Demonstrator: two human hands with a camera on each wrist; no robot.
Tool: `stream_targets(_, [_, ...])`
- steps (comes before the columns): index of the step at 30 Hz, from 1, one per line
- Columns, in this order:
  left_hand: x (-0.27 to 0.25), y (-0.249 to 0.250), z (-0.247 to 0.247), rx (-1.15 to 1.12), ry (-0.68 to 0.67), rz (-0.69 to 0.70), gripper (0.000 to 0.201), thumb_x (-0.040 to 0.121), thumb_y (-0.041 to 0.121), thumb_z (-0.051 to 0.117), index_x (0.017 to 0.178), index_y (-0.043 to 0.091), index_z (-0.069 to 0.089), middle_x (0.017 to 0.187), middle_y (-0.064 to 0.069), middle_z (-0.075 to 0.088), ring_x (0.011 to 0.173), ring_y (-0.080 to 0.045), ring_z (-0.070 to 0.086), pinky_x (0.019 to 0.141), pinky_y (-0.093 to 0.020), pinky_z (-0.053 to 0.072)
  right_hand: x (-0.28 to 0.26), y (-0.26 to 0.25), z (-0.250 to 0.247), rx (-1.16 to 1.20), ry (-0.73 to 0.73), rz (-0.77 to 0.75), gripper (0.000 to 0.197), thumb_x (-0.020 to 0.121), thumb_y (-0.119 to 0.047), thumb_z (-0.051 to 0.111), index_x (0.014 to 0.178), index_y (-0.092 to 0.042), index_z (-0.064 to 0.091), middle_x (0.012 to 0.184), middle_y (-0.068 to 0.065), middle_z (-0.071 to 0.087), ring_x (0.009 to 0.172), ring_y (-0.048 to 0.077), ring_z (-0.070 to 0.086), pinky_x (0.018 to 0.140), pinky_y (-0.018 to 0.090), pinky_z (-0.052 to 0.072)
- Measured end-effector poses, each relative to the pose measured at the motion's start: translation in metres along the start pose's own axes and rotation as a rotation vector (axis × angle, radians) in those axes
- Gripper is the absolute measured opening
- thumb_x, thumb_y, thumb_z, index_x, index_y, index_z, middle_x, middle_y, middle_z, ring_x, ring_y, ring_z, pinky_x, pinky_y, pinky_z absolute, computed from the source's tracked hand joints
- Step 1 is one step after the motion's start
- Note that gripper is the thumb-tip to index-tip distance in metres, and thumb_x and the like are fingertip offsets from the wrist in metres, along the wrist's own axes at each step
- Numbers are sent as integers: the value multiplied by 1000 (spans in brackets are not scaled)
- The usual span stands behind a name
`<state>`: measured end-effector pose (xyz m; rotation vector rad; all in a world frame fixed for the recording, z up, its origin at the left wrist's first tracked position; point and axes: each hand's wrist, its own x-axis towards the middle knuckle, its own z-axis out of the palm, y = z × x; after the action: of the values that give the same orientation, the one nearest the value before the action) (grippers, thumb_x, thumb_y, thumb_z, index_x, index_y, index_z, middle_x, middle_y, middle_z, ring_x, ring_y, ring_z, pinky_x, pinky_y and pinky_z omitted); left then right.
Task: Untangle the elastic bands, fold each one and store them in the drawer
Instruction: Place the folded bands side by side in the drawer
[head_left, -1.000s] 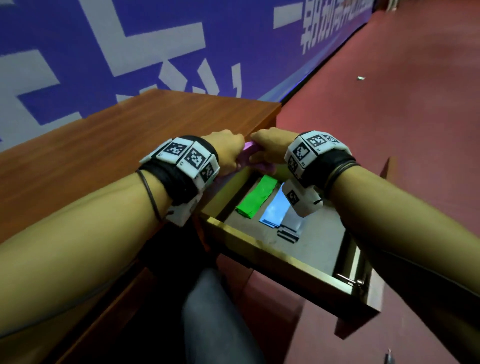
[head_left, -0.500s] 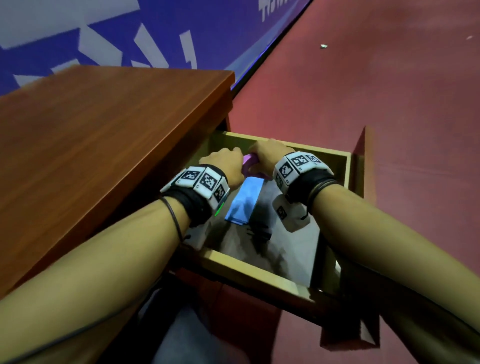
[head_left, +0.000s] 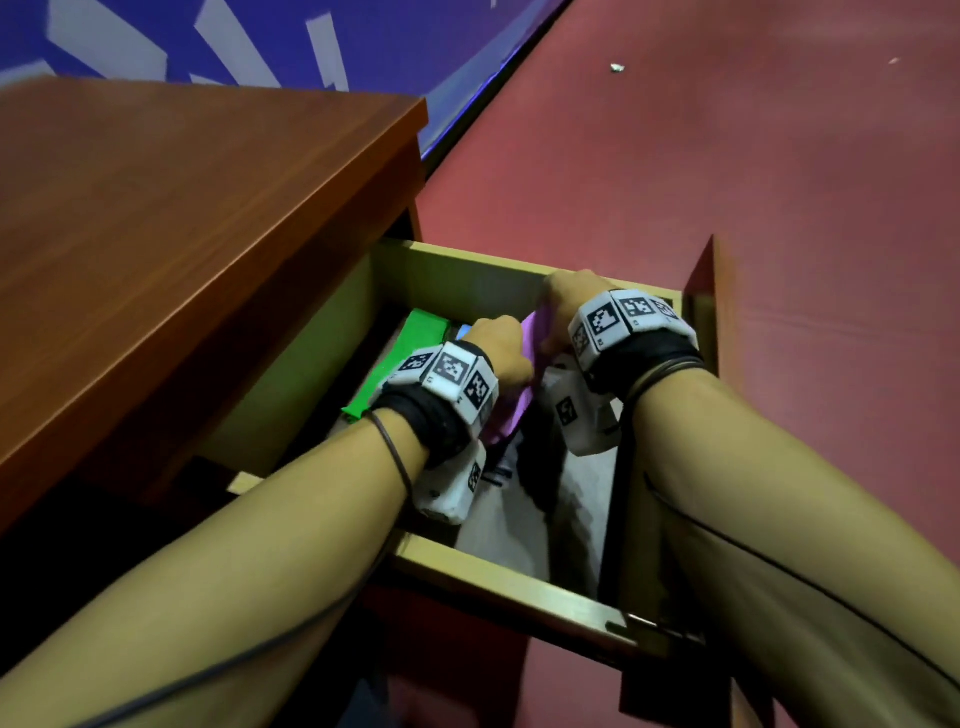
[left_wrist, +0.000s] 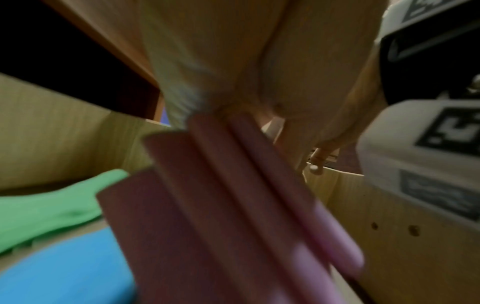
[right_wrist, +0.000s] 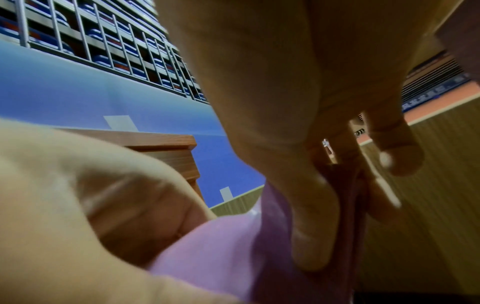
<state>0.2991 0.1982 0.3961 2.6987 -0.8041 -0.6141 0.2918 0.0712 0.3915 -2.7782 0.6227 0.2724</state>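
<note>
Both my hands are inside the open drawer (head_left: 467, 571) of the wooden desk. They hold a folded purple elastic band (head_left: 535, 338) between them. My left hand (head_left: 498, 348) grips its near side, and in the left wrist view the folded purple band (left_wrist: 233, 205) hangs from that hand's fingers. My right hand (head_left: 566, 306) pinches the purple band (right_wrist: 233, 246) from the far side. On the drawer floor to the left lie a folded green band (head_left: 400, 358) and a blue band (left_wrist: 64, 267), the blue one mostly hidden under my left hand in the head view.
The desk top (head_left: 182, 234) overhangs the drawer's left side. The drawer's front panel (head_left: 706, 291) stands to the right. Grey drawer floor (head_left: 519, 519) shows near me between my forearms. Red flooring (head_left: 727, 182) lies beyond.
My hands carried the purple band from the desk edge down into the drawer, to the right of the blue band. The head view tilted down over the drawer.
</note>
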Motion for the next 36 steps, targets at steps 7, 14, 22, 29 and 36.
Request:
stream_targets(7, [10, -9, 38, -254, 0, -14, 11, 93, 9, 53, 96, -1, 55, 114, -26, 61, 107, -39, 59, 72, -31, 38, 3, -1, 0, -43, -58, -28, 23, 77, -13, 58, 96, -8, 69, 91, 15, 70, 88, 32, 68, 66, 26, 49])
stream_targets(14, [16, -13, 64, -396, -52, 81, 28, 94, 9, 54, 67, 9, 46, 71, -10, 54, 76, -30, 56, 58, -30, 38, 9, 14, 8, -65, -18, 63, 28, 78, -17, 68, 63, -10, 46, 62, 8, 51, 73, 34, 61, 69, 38, 54])
stream_targets(22, [13, -10, 69, -420, -36, 179, 55, 97, 5, 50, 146, -3, 26, 113, -13, 58, 104, -26, 58, 80, -27, 47, 10, 13, 14, -84, -34, 50, 32, 79, -8, 66, 68, -13, 37, 68, 8, 42, 78, 34, 58, 81, 50, 57])
stream_targets(29, [12, -14, 71, -259, -34, 248, 22, 91, 9, 60, 112, 2, 62, 109, -17, 66, 101, -34, 61, 75, -32, 45, -4, 12, 12, -119, 74, 52, 22, 75, -8, 67, 80, -10, 46, 70, 9, 45, 73, 34, 53, 71, 40, 53])
stream_targets(36, [14, -15, 76, -237, -132, 297, 29, 81, 22, 59, 101, 1, 64, 101, -19, 68, 92, -38, 64, 77, -44, 54, -5, 13, 10, -130, 76, 82, 23, 73, -3, 72, 82, -7, 51, 67, 9, 45, 73, 32, 52, 68, 36, 44])
